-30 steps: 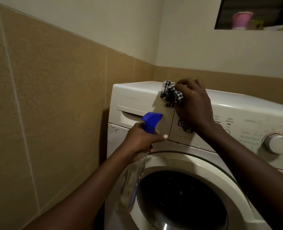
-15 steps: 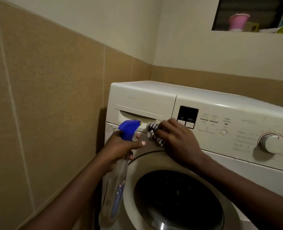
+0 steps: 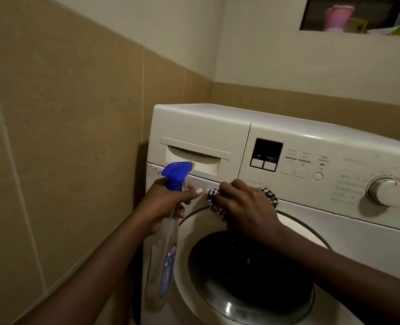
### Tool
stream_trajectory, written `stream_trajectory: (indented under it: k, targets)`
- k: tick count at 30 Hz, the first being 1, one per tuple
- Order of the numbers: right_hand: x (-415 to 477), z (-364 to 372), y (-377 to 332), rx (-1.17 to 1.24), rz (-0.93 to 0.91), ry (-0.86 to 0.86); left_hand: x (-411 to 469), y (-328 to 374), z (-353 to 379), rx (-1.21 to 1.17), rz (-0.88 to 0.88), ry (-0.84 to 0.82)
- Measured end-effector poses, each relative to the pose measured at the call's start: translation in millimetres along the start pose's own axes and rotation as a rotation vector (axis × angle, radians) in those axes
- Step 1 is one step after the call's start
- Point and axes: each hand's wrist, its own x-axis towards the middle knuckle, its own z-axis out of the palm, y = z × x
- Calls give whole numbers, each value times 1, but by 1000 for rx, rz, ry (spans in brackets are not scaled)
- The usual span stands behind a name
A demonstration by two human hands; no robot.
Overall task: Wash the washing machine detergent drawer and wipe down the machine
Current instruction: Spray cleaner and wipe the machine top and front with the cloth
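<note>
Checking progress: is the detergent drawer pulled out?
No, the white plastic detergent drawer sits closed, flush with the white washing machine's front.

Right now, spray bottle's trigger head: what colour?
Blue, on a clear spray bottle in the left hand; head view, the only one.

We log one person, seen as two hands and forearms. The left forearm (image 3: pixel 100 266) enters at the lower left of the frame and is bare to the frame edge. The left hand (image 3: pixel 168 200) is bare; its thumbnail (image 3: pixel 199 191) is short, rounded and catches light. The right forearm (image 3: pixel 335 261) enters at the lower right, bare to the edge. The right hand (image 3: pixel 245 207) is bare, with knuckles and tendons showing on its back. In the dim light we cannot tell finer detail.
</note>
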Motion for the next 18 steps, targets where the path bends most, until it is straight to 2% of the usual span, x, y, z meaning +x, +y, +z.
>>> stream_trajectory:
  k: [4,7,11,18]
  targets:
    - [5,-5,0,9,-20,-25,-4,0,10,31,-5,-1]
    - [-6,-17,9,11,113,40,-6,9,19,20,14,-27]
    - [-31,-41,29,88,396,268,-5,23,37,10,78,-71]
    - [-63,-72,71,125,667,699,-5,40,83,-5,145,-155]
